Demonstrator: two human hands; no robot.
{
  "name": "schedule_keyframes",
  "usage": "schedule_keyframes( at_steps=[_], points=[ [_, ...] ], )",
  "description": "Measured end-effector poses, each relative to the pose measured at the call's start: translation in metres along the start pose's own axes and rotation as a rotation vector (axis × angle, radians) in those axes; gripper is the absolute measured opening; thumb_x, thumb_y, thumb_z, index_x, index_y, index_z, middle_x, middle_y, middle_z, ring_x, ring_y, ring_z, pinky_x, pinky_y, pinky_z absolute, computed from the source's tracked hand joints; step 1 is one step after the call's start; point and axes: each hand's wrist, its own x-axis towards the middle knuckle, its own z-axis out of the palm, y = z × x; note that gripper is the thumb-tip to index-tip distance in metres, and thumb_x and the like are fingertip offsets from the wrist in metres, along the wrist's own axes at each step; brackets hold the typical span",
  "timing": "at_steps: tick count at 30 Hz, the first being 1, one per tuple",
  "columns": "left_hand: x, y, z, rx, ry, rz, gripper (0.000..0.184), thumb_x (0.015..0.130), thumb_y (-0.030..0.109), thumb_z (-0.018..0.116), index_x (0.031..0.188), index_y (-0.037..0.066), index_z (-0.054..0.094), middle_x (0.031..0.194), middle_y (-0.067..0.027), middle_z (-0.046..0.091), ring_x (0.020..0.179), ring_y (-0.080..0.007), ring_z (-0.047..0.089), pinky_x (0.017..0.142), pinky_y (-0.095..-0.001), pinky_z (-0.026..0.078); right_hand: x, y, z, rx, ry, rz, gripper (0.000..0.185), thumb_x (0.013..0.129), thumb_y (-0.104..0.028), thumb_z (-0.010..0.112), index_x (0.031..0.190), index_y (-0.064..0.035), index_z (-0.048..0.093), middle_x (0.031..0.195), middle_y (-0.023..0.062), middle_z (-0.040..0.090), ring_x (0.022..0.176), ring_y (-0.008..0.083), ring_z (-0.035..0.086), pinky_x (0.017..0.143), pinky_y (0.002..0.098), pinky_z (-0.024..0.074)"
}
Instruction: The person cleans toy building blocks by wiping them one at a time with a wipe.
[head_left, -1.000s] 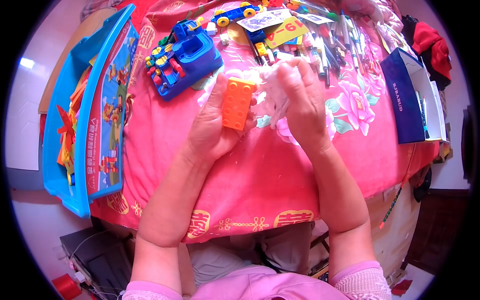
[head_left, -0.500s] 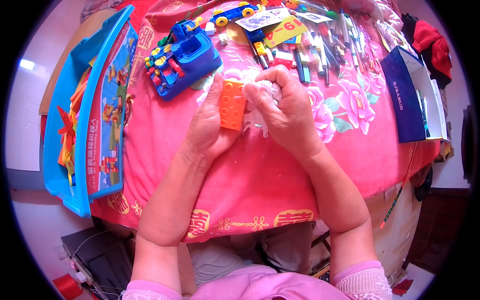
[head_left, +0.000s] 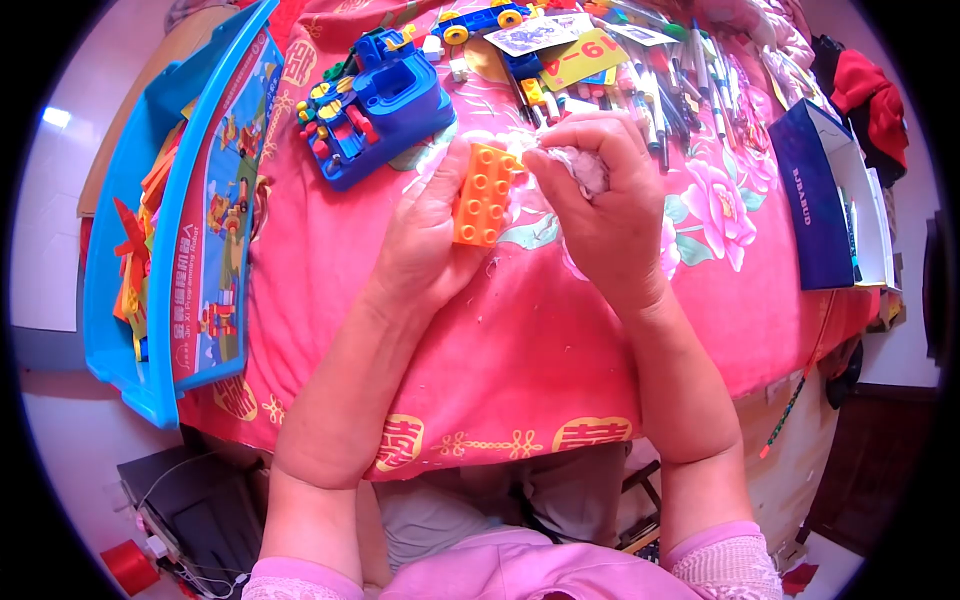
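Lap [head_left: 575,495] below near edge of worktop [head_left: 540,380]: dim, partly lost in shadow. Widest open room just beyond that edge: bare stretch of red cloth, a few pale specks on it.

Farther in, orange block [head_left: 482,195] gripped upright in left hand [head_left: 428,235], stud face showing; back of block hidden, most left fingers behind it. In right hand [head_left: 612,195], fingers closed on white wad [head_left: 585,168], mostly covered; material hard to make out. Contact between right fingertips and block: cannot tell.

At left edge, blue bin [head_left: 162,345], contents partly hidden by own wall. At right edge, dark blue box [head_left: 805,195], inside only partly visible.

Beyond hands, blue toy [head_left: 405,95] at left; markers [head_left: 660,115] heaped at right, partly screened by right hand. Little open room there; far edge hard to trace.
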Motion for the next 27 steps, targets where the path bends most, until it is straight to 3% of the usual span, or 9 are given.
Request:
schedule_keyframes(
  at_steps=[4,9,12,13,16,19,21,23,27],
  points=[
    [0.000,-0.002,0.024,0.022,0.195,0.032,0.029,0.094,0.028,0.040,0.106,0.003,0.050,0.094,-0.0069,0.057,0.079,-0.0136,0.058,0.069,-0.0279,0.050,-0.008,-0.013,0.004,0.178,-0.338,-0.048,0.016,0.069,-0.006,0.067,0.081,-0.0060,0.055,0.080,0.0094,0.054,0.076,0.0263,0.057,0.061,0.0354,0.0468],
    [0.000,-0.002,0.004,0.073,0.035,0.028,0.037,0.094,0.034,0.037,0.109,0.003,0.049,0.101,-0.0107,0.057,0.087,-0.0170,0.058,0.074,-0.0310,0.049,0.000,0.009,0.001,0.022,-0.012,-0.069,0.018,0.071,-0.007,0.067,0.083,-0.0039,0.054,0.076,0.0092,0.053,0.068,0.0237,0.056,0.058,0.0306,0.0454],
    [-0.002,-0.001,0.003,0.128,-0.012,0.019,0.037,0.094,0.034,0.037,0.111,0.002,0.049,0.102,-0.0110,0.056,0.089,-0.0162,0.058,0.076,-0.0303,0.048,-0.002,0.001,0.000,0.132,-0.007,0.135,0.017,0.074,-0.008,0.067,0.084,-0.0034,0.054,0.075,0.0074,0.053,0.067,0.0180,0.055,0.057,0.0269,0.0439],
    [-0.003,0.000,0.006,0.158,0.001,0.025,0.038,0.094,0.034,0.038,0.111,0.002,0.049,0.102,-0.0109,0.056,0.088,-0.0158,0.058,0.076,-0.0299,0.048,-0.002,-0.003,-0.002,0.192,0.002,0.246,0.016,0.077,-0.010,0.066,0.085,-0.0029,0.055,0.074,0.0047,0.055,0.065,0.0107,0.055,0.055,0.0235,0.0439],
    [-0.006,-0.002,0.017,0.584,0.033,0.129,0.032,0.092,0.030,0.045,0.108,0.002,0.050,0.094,-0.0049,0.058,0.079,-0.0093,0.058,0.066,-0.0223,0.048,0.003,-0.011,-0.011,0.575,-0.084,0.604,0.016,0.078,-0.012,0.066,0.085,-0.0020,0.055,0.072,0.0029,0.057,0.061,0.0065,0.055,0.052,0.0210,0.0443],
    [-0.007,0.000,0.022,0.645,0.052,0.114,0.034,0.092,0.031,0.045,0.110,0.002,0.049,0.092,-0.0041,0.058,0.078,-0.0075,0.057,0.065,-0.0211,0.047,0.003,-0.005,-0.013,0.471,-0.268,0.589,0.019,0.080,-0.016,0.065,0.084,-0.0006,0.056,0.068,0.0028,0.059,0.059,0.0057,0.056,0.050,0.0200,0.0443],
    [-0.008,0.004,0.022,0.526,0.034,0.121,0.038,0.093,0.033,0.042,0.115,0.002,0.047,0.095,-0.0073,0.057,0.079,-0.0113,0.057,0.068,-0.0238,0.047,0.002,0.002,-0.015,0.233,-0.345,0.627,0.020,0.081,-0.019,0.063,0.084,0.0000,0.056,0.068,0.0035,0.060,0.060,0.0065,0.056,0.050,0.0213,0.0436],
    [-0.008,0.010,0.017,0.392,0.030,0.094,0.043,0.092,0.037,0.041,0.120,0.003,0.044,0.094,-0.0098,0.056,0.076,-0.0138,0.057,0.066,-0.0239,0.048,0.000,0.005,-0.013,0.281,-0.278,0.601,0.020,0.081,-0.019,0.063,0.084,-0.0001,0.056,0.070,0.0043,0.061,0.061,0.0070,0.056,0.051,0.0216,0.0437],
    [-0.005,0.013,0.011,0.051,0.008,0.019,0.039,0.091,0.035,0.044,0.113,0.002,0.048,0.088,-0.0076,0.059,0.075,-0.0148,0.060,0.063,-0.0265,0.051,0.000,-0.002,-0.007,0.360,-0.161,0.583,0.019,0.081,-0.017,0.065,0.085,-0.0009,0.056,0.070,0.0045,0.061,0.062,0.0061,0.055,0.053,0.0211,0.0430]
  ],
)
